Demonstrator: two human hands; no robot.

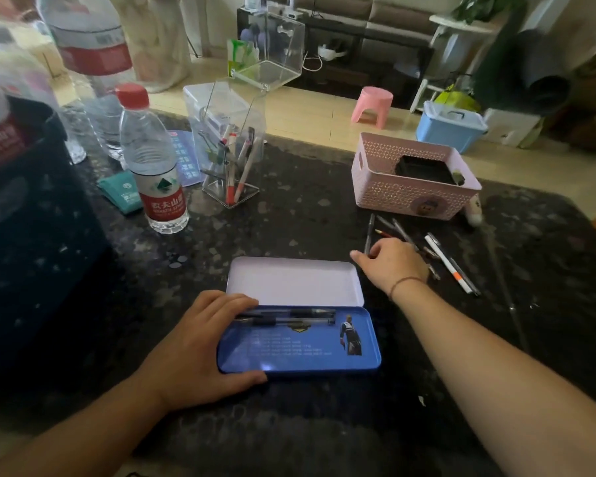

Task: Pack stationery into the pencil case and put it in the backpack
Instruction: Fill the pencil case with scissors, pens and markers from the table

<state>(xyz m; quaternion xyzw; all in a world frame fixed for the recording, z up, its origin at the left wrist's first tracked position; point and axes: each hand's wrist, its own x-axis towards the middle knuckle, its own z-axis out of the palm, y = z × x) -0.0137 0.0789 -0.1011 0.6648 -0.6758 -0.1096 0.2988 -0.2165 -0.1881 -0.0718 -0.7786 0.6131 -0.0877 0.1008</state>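
Note:
A blue tin pencil case [300, 346] lies open on the dark table, its white lid [295, 282] folded back. Two black pens [289, 316] lie in its far side. My left hand [200, 342] grips the case's left end, thumb on the near rim. My right hand [393, 261] rests over a pile of loose pens and pencils [441, 256] to the right of the case, fingers curled around a grey pen [369, 235]. A dark backpack [25, 235] stands at the left edge.
A small water bottle [155, 166] and bigger bottles [93, 63] stand at the back left. A clear plastic box [227, 139] holds pens and clips. A pink basket [413, 180] sits at the back right. A teal packet [121, 191] lies by the bottle.

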